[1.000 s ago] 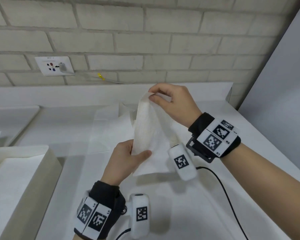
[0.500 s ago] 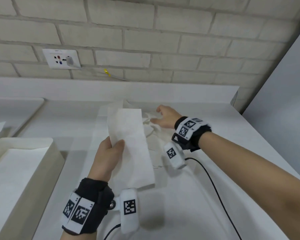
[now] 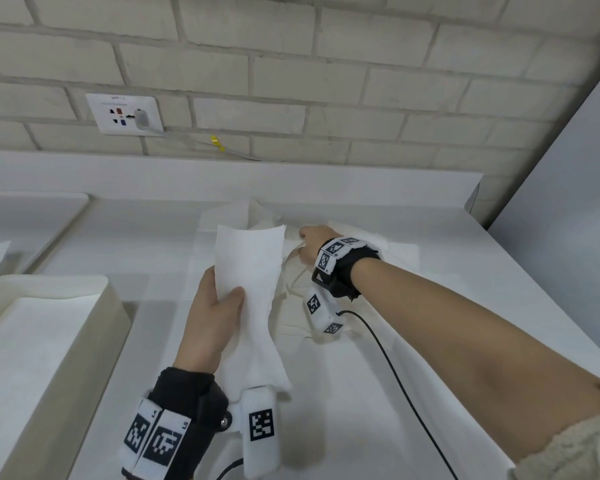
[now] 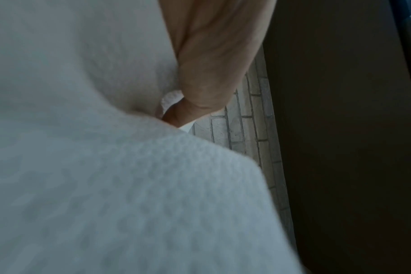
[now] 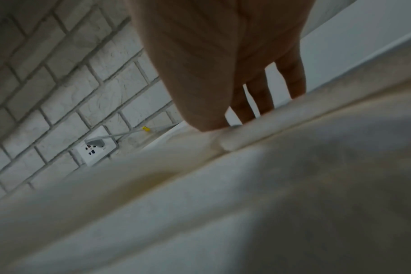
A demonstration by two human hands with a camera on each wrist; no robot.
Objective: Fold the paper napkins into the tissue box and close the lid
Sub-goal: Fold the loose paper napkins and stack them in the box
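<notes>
Early days by the look of it; the left hand [image 3: 212,317] pinches one folded napkin [image 3: 253,289] upright over the counter [image 3: 378,410], while the right hand [image 3: 312,242] reaches with straightish fingers into the loose pile [image 3: 293,285] near the back edge; the open box [image 3: 45,344] waits at the left edge (looks partly filled), with no lid seen on it.

Utility room: brick wall [image 3: 291,64], white counter [image 3: 378,393].

A pale brick wall [image 3: 291,81] rises behind the white bench [image 3: 343,427]. A white socket plate [image 3: 123,113] on it holds a grey plug [image 3: 141,118], whose cable carries a yellow tag [image 3: 217,142].
</notes>
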